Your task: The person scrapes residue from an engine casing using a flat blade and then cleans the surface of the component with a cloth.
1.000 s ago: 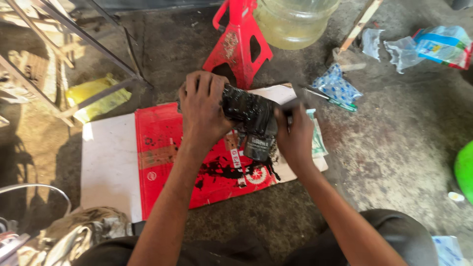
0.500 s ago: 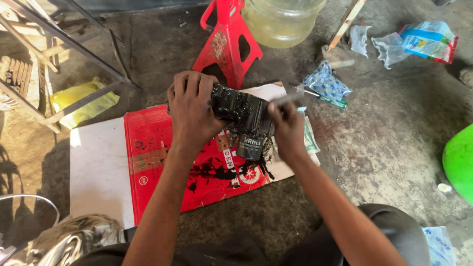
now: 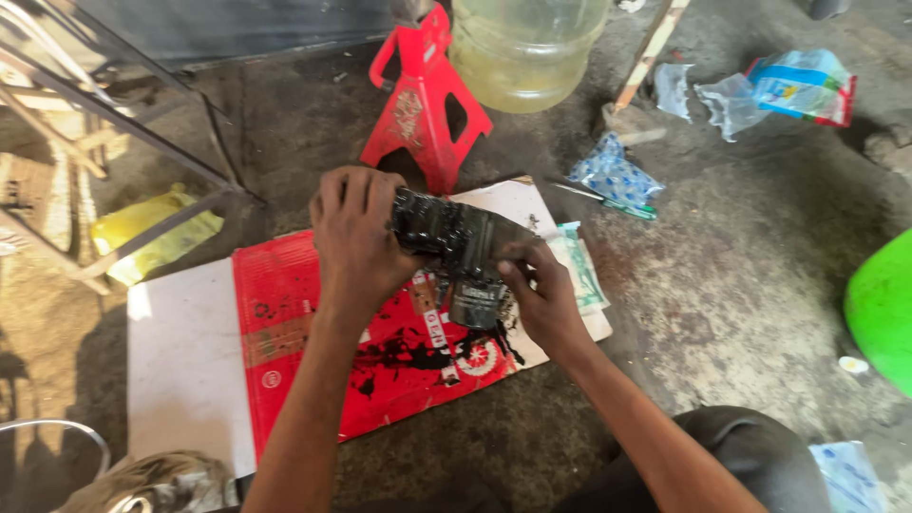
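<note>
A black, oil-covered engine part [image 3: 458, 249] with a cylindrical canister hanging under it is held above a red and white sheet of cardboard [image 3: 285, 342] on the floor. My left hand [image 3: 356, 237] grips the part from its left side, fingers curled over the top. My right hand [image 3: 541, 296] holds its right side, fingers against the canister. Black oil stains spread over the cardboard below the part.
A red jack stand [image 3: 423, 100] and a large clear jug [image 3: 527, 43] stand behind. Plastic bags [image 3: 793, 85] and a blue-white pouch [image 3: 613, 174] lie at right, a screwdriver [image 3: 608, 201] beside them. A green tub [image 3: 883, 313] sits far right, a yellow bag [image 3: 152, 233] and metal frame left.
Both hands have kept their hold on the oily part. My right hand has slid lower, from the part's upper right side down to the canister. The camera has shifted a little.
</note>
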